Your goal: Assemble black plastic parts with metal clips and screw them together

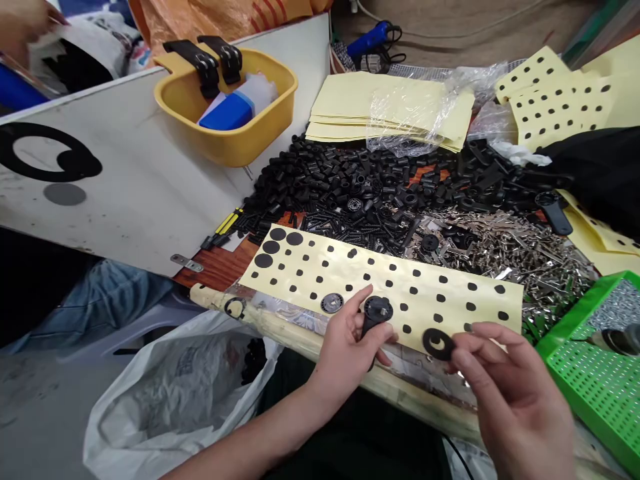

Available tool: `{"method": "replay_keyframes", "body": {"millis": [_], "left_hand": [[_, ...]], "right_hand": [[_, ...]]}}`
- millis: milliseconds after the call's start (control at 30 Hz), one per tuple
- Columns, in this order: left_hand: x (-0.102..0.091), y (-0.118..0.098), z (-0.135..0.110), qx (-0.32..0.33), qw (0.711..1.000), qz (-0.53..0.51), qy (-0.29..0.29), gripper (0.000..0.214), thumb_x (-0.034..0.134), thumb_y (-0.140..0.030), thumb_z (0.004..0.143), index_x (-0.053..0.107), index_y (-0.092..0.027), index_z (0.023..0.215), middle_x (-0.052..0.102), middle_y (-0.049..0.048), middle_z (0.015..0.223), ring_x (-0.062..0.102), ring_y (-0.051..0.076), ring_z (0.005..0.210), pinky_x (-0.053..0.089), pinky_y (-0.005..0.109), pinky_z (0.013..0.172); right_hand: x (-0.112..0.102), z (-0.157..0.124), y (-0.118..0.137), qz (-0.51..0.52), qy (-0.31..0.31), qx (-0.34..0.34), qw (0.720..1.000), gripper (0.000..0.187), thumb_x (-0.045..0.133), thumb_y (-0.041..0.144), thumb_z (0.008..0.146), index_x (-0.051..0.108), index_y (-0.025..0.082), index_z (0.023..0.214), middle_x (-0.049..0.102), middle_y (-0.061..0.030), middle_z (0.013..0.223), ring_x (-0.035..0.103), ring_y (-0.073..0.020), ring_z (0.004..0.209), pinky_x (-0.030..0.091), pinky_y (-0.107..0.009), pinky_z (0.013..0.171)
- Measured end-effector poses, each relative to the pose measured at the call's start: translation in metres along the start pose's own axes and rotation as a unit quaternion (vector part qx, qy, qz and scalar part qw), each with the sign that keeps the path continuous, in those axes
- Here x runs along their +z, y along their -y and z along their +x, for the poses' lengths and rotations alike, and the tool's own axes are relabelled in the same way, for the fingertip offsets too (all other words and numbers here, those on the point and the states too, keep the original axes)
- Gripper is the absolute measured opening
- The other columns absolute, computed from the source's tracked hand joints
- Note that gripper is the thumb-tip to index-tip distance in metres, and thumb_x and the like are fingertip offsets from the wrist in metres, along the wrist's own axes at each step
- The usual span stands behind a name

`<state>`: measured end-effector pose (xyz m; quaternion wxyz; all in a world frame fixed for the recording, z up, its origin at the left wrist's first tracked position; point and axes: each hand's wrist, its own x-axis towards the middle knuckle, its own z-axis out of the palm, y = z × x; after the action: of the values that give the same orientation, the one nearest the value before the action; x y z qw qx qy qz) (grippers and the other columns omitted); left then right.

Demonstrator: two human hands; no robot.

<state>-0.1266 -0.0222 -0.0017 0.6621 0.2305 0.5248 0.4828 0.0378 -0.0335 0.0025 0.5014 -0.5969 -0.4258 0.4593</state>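
- Two containers stand at the frame's edges: a yellow plastic tub (pixel 227 147) at upper left and a green perforated tray (pixel 590 380) at lower right.
- Inside the tub lies a blue-and-white object (pixel 225 112); two black clips (pixel 200 67) grip its rim.
- Fine silver hardware (pixel 617 307) fills the tray's upper corner.
- A white plastic bag (pixel 165 413) sits at lower left, with dark contents (pixel 254 360) at its mouth.
- The left hand (pixel 345 357) is closed around a black knob (pixel 377 312), at bottom centre.
- The right hand (pixel 515 393) has its fingers (pixel 475 360) curved and parted, just beside a black ring (pixel 437 345); whether they grip it, I cannot tell.
- Both black parts are above a dotted yellow sheet (pixel 380 280).
- Behind that sheet spread black sleeves (pixel 360 180) and silver metal parts (pixel 500 253).
- Stacked yellow sheets (pixel 385 107) lie beyond, partly under clear plastic.
- Another person's hand (pixel 25 27) shows at the upper left corner.
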Motion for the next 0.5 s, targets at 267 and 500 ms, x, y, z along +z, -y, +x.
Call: {"method": "replay_keyframes", "body": {"millis": [267, 500], "left_hand": [[0.015, 0.013, 0.002, -0.058, 0.995, 0.064, 0.057, 0.053, 0.065, -0.019, 0.073, 0.050, -0.012, 0.124, 0.066, 0.0016, 0.073, 0.065, 0.014, 0.056, 0.046, 0.016, 0.037], [0.016, 0.020, 0.004, -0.047, 0.994, 0.091, 0.025, 0.046, 0.062, -0.017, 0.074, 0.052, -0.015, 0.119, 0.064, -0.0028, 0.067, 0.053, 0.006, 0.037, 0.040, 0.013, 0.031]], "right_hand": [[0.003, 0.020, -0.012, 0.151, 0.062, 0.111, 0.980, 0.043, 0.081, 0.029, 0.066, 0.055, 0.020, 0.100, 0.065, -0.0005, 0.066, 0.057, -0.0112, 0.055, 0.047, -0.023, 0.055], [0.011, 0.021, -0.016, 0.153, 0.063, 0.115, 0.979, 0.045, 0.083, 0.030, 0.063, 0.056, 0.021, 0.098, 0.066, 0.0012, 0.067, 0.056, -0.0092, 0.055, 0.046, -0.020, 0.055]]}}
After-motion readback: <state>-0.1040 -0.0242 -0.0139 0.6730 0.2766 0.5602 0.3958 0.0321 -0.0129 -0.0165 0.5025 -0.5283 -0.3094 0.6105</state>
